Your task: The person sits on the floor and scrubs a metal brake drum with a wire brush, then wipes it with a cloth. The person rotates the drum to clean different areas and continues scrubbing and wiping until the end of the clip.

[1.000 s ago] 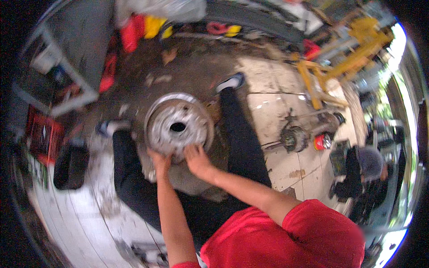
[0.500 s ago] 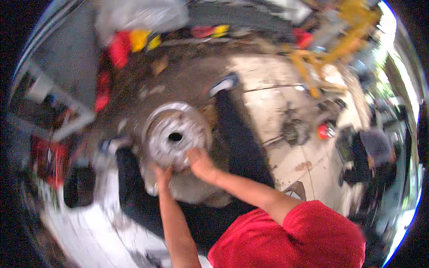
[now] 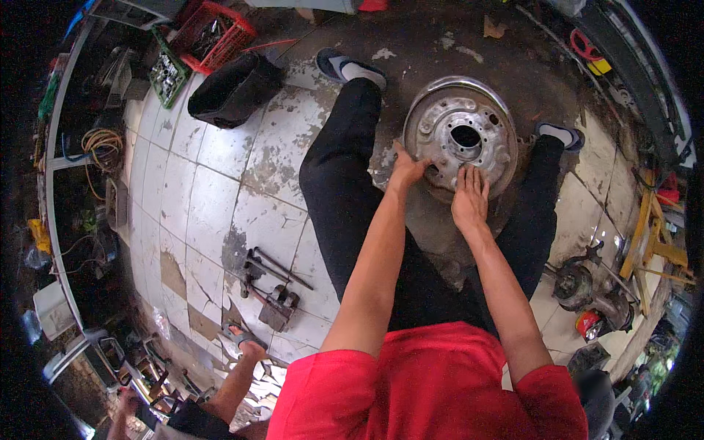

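Note:
A large round metal part [image 3: 488, 147], like a brake backing plate or drum, is on the floor between my outstretched legs. It has a shiny raised rim, a central hole and smaller holes around that. My left hand [image 3: 408, 169] grips its lower left edge, thumb over the face; the other fingers are partly hidden at the rim. Near the lower edge my right hand [image 3: 470, 199] rests on the metal with its fingers stretched out.
On the tiles to my left lie metal tools [image 3: 275, 293] and a black container [image 3: 233, 89]. A red crate [image 3: 211, 37] stands behind. Greasy machine parts [image 3: 574, 286] sit at right, near a yellow frame [image 3: 645, 235]. Another person's arm [image 3: 235, 385] shows at lower left.
My view has swung to the left, so the round part and both hands now appear farther right and sharper. Both hands remain at the part's near edge; my right fingers now lie flatter.

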`<state>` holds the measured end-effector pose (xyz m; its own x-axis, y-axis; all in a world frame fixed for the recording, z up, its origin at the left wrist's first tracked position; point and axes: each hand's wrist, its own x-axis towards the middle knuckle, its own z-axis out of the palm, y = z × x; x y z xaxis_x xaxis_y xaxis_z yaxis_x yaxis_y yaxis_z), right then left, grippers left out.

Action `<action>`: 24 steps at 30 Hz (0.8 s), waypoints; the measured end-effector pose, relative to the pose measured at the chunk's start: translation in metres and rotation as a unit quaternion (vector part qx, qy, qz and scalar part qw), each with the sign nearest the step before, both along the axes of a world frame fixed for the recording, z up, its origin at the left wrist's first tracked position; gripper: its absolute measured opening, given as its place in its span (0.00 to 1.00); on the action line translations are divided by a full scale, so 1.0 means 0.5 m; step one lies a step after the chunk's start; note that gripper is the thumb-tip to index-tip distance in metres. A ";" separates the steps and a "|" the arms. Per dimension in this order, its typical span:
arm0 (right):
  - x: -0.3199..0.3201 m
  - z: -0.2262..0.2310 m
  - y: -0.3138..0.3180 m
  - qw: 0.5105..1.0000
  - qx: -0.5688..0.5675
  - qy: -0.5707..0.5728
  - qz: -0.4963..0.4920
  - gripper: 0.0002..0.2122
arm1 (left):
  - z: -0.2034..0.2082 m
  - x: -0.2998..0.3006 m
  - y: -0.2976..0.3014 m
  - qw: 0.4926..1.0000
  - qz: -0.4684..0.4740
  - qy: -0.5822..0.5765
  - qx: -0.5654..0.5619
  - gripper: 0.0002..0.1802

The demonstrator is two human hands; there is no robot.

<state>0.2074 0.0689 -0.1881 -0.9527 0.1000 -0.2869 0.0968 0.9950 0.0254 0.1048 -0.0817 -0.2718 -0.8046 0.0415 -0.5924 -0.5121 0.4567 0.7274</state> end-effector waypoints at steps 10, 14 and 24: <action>-0.026 -0.024 0.000 1.000 0.005 -0.019 -0.011 0.27 | -0.028 -0.028 0.045 1.000 0.022 -0.009 0.007 0.45; -0.009 -0.003 -0.036 1.000 -0.010 -0.027 0.009 0.28 | -0.016 -0.022 0.029 0.996 0.081 -0.012 0.020 0.43; 0.003 -0.006 -0.051 0.998 0.032 -0.041 0.035 0.28 | -0.011 -0.021 0.029 1.000 -0.017 0.006 -0.019 0.50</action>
